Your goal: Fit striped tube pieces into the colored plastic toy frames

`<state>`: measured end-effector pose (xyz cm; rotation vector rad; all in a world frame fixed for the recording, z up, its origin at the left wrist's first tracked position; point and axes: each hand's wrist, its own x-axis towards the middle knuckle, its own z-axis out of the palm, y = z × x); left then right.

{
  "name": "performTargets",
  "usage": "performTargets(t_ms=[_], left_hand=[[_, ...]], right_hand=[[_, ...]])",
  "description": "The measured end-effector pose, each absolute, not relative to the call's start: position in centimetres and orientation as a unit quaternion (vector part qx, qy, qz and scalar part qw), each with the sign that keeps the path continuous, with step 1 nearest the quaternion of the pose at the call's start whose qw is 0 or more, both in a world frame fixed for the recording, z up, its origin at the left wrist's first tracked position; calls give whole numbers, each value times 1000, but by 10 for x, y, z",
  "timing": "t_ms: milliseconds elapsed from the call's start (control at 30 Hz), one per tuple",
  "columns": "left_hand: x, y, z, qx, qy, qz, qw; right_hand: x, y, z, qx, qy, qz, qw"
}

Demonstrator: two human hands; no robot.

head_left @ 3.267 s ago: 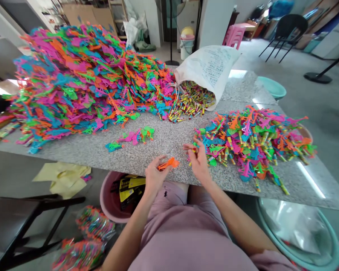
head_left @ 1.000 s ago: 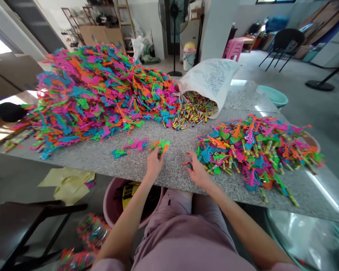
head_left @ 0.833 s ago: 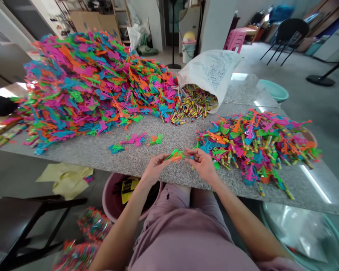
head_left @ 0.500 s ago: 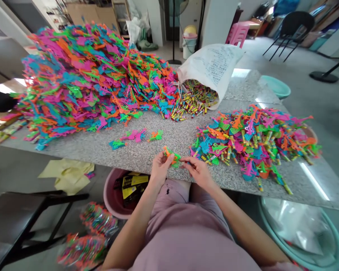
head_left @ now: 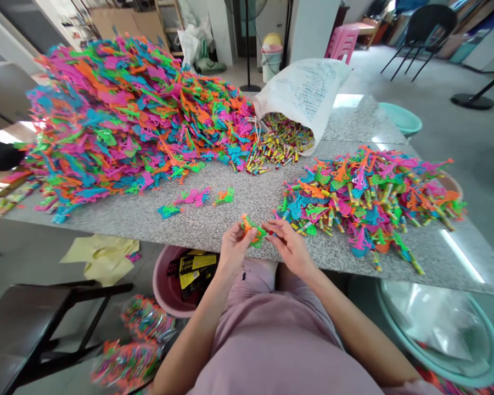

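My left hand (head_left: 233, 247) is closed on a small orange and green plastic toy piece (head_left: 256, 237), held just above the front edge of the grey speckled table (head_left: 214, 227). Close by on the right, my right hand (head_left: 291, 248) has its fingertips pinched at the piece's right end. A speck of red shows between those fingertips, too small to name. Beyond my hands lie a few loose toy pieces: a green and orange one (head_left: 224, 196), a pink one (head_left: 195, 196) and a blue and green one (head_left: 169, 210).
A huge heap of colourful plastic pieces (head_left: 127, 120) covers the back left. From a white sack (head_left: 304, 88), small striped tubes (head_left: 278, 148) spill out. Toy pieces with tubes attached (head_left: 354, 197) are piled at right. Below stand a pink tub (head_left: 160, 288) and a teal tub (head_left: 488, 351).
My right hand's fingers have shifted and spread slightly at the piece's right end, and a red speck now shows there. The piece in my left hand has tilted a little.
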<state>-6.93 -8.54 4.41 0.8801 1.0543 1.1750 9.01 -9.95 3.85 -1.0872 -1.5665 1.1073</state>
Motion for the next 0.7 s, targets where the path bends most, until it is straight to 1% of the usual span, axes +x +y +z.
performTargets(t_ms=[100,367,467,567,700], left_hand=[[-69,-86,47,381,458,509,622],[-71,-86,44,398,445,503,625],[-71,-87,43,401,434,519,618],[-68,-89,42,397,433,539,604],[-65,-90,42,394,434,563,582]], right_hand=[[91,-100,42,-444,-643,436,447],[94,-102,43,-457,-666,442,390],[94,-102,43,-447,-669,443,394],[93,-102,45,-448,-692,410,389],[90,-100,49,-453,-732,362,358]])
